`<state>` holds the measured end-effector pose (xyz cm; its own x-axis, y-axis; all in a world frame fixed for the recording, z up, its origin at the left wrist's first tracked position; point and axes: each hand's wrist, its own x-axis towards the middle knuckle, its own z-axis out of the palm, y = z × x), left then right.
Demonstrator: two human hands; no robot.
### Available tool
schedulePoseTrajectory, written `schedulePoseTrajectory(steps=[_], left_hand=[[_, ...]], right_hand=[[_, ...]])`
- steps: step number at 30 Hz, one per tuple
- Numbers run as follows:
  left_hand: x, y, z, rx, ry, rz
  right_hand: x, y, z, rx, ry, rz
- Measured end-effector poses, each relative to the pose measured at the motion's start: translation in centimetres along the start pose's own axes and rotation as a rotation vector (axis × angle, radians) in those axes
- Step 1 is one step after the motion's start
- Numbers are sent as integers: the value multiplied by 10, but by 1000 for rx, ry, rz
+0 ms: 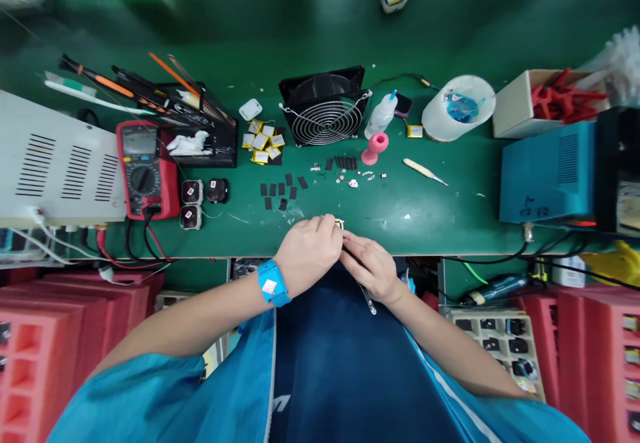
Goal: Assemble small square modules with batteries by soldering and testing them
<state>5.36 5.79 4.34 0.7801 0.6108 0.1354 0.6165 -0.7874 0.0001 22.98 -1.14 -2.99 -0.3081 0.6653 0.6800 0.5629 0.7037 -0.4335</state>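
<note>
Left hand (309, 251): grip closed on small component (339, 224) at near edge of green table (450, 210); right hand (371, 267): grip closed on tweezers (369, 303), tips touching component; black pads (281, 191) just beyond.

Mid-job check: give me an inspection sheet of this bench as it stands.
Surface: green bench mat, small specks.
Job's things: small part pinched at the near edge; tweezers in right hand.
Clutter: black pads, yellow cells, pink stand, fan, multimeter.
Grips: left hand and right hand closed together; blue wrist strap.
Cables: red and black leads below the multimeter.
Surroundings: red trays, blue box.
</note>
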Motion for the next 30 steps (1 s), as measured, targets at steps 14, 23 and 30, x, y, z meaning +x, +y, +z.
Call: schedulePoseTrajectory(steps=[14, 23, 30], left_hand=[[-4, 1, 15, 53, 168, 31], [-11, -5, 27, -442, 263, -290], [-16, -1, 37, -633, 334, -371]], right_hand=[[-3, -1, 0, 28, 15, 99], [15, -9, -8, 299, 64, 374], [35, 31, -60, 255, -156, 888]])
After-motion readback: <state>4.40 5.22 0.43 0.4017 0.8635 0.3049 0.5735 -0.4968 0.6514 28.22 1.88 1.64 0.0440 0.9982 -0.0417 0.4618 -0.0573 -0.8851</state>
